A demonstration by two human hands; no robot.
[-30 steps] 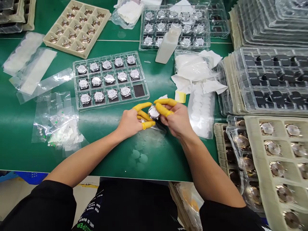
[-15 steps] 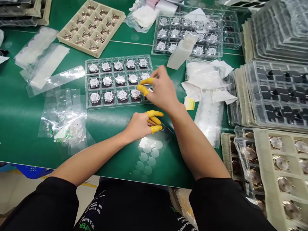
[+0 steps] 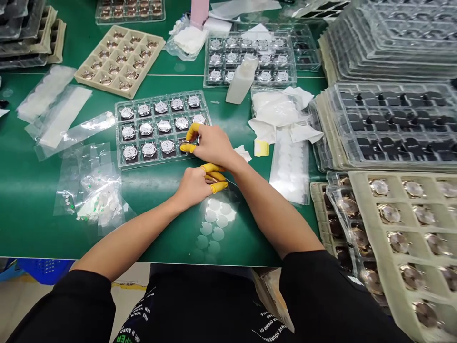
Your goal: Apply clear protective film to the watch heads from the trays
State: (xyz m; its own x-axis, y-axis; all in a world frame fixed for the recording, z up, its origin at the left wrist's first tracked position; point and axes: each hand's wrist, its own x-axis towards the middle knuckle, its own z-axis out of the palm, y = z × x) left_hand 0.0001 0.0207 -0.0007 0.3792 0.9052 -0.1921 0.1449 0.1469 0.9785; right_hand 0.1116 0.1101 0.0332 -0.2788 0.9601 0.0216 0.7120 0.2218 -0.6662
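Note:
My right hand (image 3: pixel 210 145), with yellow finger cots on thumb and index finger, reaches over a clear plastic tray (image 3: pixel 119 161). Thumb and index finger close on a silver watch case (image 3: pixel 184 143) in the front row, partly covered by the fingers. Other silver watch cases (image 3: pixel 164 126) lie in the tray's compartments with white discs showing. Just in front of the tray is my left hand (image 3: pixel 200 186), also in yellow finger cots. Its fingers are curled around a thin, pointed tool (image 3: pixel 232 182), mostly hidden. Round clear film stickers (image 3: pixel 214 224) lie on the table beside it.
A beige tray of rose-gold watch cases (image 3: pixel 119 59) is at the back left. A white bottle (image 3: pixel 241 83) stands by another clear tray (image 3: pixel 293 71). Bags with scraps (image 3: pixel 98 190) lie left, white papers (image 3: pixel 278 112) right. Stacked trays (image 3: pixel 389 128) line the right side.
My right hand has moved left and down, from the right end of the tray to the fourth watch case in the front row, and grips it. My left hand keeps its place below the tray. The camera view has shifted.

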